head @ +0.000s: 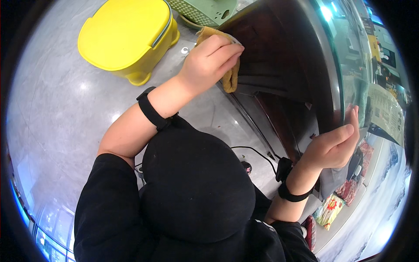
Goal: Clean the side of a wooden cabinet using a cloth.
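My left hand point(209, 60) pinches a folded mustard-brown cloth point(231, 80) against the dark wooden side of a table point(278, 55). Part of the cloth hangs below the fingers, and part bunches up behind the knuckles. On the right, my right hand point(334, 144) rests at the table's corner with its fingers extended along the rim of the glass top point(342, 85). Nothing is seen held in it. Black straps circle both of my wrists, and a small black device sits by the right one.
A yellow lidded plastic stool-like bin point(127, 32) with a grey handle stands on the glossy grey floor point(59, 108). Behind it is a green perforated basket point(206, 11). A black cable point(253, 149) runs near my right wrist. Cushions point(330, 209) lie on a sofa at right.
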`<move>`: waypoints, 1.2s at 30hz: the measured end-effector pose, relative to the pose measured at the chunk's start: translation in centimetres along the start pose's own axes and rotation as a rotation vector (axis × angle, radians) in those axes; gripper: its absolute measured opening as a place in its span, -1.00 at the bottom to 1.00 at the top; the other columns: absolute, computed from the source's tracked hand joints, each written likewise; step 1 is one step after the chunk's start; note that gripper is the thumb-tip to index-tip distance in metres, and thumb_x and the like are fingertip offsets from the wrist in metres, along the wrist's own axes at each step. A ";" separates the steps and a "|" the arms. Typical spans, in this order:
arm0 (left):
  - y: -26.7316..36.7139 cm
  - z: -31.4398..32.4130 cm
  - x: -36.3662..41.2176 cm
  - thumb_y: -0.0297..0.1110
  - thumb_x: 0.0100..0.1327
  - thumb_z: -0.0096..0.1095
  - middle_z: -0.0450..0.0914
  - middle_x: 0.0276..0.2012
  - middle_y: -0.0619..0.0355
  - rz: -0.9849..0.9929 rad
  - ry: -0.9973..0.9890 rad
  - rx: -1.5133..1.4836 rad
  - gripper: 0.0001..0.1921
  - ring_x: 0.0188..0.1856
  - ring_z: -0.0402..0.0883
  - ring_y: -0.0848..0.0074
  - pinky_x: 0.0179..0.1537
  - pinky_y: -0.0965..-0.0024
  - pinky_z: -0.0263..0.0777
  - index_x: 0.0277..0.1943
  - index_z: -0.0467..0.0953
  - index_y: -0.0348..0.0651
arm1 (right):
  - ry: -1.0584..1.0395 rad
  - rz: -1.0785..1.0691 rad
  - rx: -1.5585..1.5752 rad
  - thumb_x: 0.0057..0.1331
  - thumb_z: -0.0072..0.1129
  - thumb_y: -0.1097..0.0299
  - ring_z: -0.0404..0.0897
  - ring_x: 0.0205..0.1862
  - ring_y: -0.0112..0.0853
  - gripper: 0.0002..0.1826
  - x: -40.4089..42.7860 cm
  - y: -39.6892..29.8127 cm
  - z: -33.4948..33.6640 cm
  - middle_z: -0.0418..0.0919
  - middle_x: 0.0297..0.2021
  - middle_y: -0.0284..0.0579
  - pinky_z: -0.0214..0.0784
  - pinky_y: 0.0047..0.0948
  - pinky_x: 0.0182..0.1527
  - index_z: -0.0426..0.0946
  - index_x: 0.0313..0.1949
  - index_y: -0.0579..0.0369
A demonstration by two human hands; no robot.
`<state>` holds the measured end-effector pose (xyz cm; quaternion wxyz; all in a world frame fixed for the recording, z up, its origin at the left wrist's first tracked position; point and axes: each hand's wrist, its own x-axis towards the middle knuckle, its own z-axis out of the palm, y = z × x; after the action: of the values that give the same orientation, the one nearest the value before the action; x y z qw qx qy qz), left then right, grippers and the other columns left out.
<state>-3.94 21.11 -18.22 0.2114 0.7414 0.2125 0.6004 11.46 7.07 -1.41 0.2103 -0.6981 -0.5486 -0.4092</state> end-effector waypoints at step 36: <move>-3.2 0.3 -3.9 -0.58 0.03 0.30 0.45 -0.28 0.06 -0.029 -0.091 -0.011 -0.76 -0.26 0.51 0.26 -0.25 0.36 0.42 -0.21 0.48 -0.22 | 0.008 -0.037 0.000 0.36 -0.26 0.43 0.64 -0.23 -0.21 -0.67 0.2 -0.2 0.1 0.62 -0.24 0.07 0.49 -0.40 -0.16 0.52 -0.23 0.39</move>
<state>-4.60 21.46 -23.20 0.2335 0.7635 0.2101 0.5643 11.34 7.34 -1.34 0.2051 -0.6861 -0.5605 -0.4158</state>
